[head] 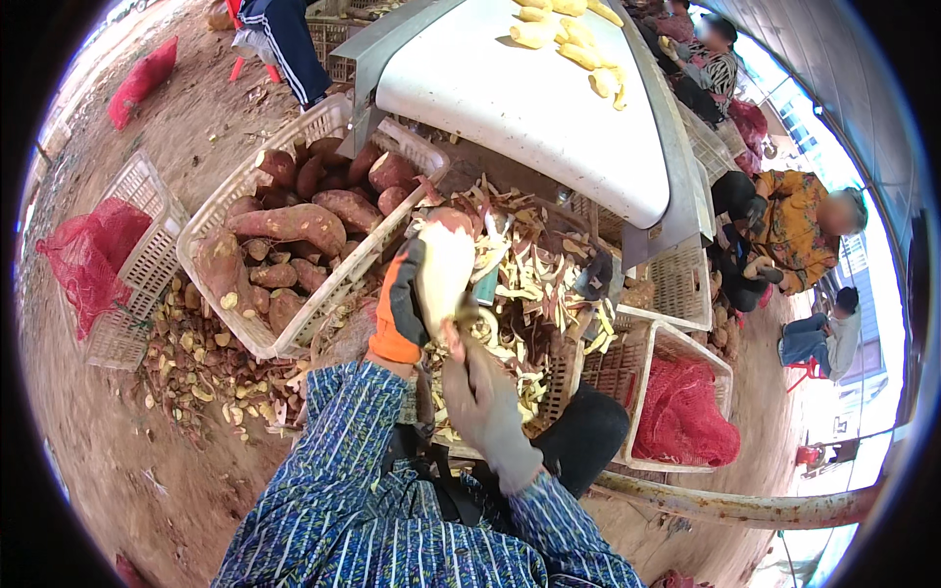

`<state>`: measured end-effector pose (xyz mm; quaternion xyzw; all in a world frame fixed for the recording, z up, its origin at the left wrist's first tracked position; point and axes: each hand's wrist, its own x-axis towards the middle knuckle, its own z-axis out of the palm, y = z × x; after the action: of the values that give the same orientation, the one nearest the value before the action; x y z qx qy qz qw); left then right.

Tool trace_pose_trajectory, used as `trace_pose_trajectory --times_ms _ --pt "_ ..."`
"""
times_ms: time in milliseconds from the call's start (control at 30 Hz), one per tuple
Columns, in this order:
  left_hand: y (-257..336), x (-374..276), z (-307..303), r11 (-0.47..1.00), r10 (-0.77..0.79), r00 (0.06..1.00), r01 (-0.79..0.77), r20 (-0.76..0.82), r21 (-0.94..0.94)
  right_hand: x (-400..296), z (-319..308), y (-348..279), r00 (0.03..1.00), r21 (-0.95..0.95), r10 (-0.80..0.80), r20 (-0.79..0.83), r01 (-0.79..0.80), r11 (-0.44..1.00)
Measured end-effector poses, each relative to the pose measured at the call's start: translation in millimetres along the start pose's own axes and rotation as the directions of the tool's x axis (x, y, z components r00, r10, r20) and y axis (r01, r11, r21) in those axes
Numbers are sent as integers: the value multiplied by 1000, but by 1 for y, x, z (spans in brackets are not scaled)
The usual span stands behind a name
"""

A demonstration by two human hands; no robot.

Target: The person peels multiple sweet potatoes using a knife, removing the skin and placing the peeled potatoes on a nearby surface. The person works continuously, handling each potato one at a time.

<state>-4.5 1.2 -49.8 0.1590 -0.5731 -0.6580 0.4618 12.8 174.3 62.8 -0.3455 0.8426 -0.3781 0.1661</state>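
My left hand (399, 309), in an orange and black work glove, grips a large sweet potato (447, 261). Its pale flesh is bared over most of its length, with reddish skin left at the far end. Against the near end works my right hand (481, 404), in a grey glove with fingers closed around a small hand tool (467, 310). That tool is blurred and mostly hidden; it looks like a peeler. Below both hands, long peel strips (522, 275) heap over a plastic crate (564, 378) between my knees.
A white crate (331, 298) of unpeeled sweet potatoes stands at left, beside cut scraps (198, 375) on the dirt. Ahead, a white conveyor belt (514, 125) with metal sides carries peeled sweet potatoes (581, 44). At right are a crate with red mesh (684, 419), a curved pipe (735, 500) and seated people.
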Motion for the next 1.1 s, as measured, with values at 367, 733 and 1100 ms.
trace_pose_trajectory --times_ms 367,733,1100 --pt "21 0 25 485 -453 844 504 287 -715 60 -8 13 952 81 46 -301 -23 996" --pt "23 1 21 479 -486 841 484 239 -732 58 -34 3 969 171 77 -234 -37 985" --pt "31 24 17 91 209 797 561 567 -823 38 -34 -17 985 202 72 -157 -39 979"
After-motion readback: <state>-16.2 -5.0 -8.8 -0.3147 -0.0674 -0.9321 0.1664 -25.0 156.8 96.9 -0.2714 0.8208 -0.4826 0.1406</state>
